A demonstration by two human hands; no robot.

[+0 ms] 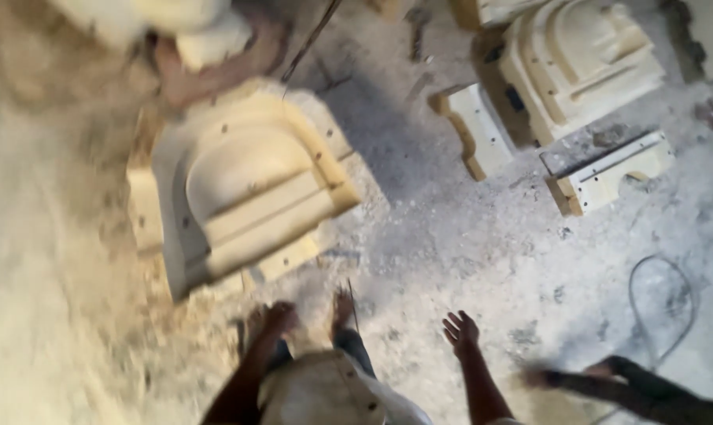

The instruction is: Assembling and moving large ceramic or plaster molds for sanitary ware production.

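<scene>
no packages, labels, signs, screens visible

Both forearms are seen bare, with no sleeves reaching the wrists. The left hand [280, 317] and right hand [461, 330] are worn without gloves or rings. A pale, dusty garment is seen at the near edge, with dark trousers below; the feet are bare.

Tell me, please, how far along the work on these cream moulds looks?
Done: the large cream mould looks assembled on the dusty floor. In hand: nothing clear; the right hand is open and empty, the left hand blurred, both near it. Left: a second mould lies with loose side pieces apart beside it.
</scene>
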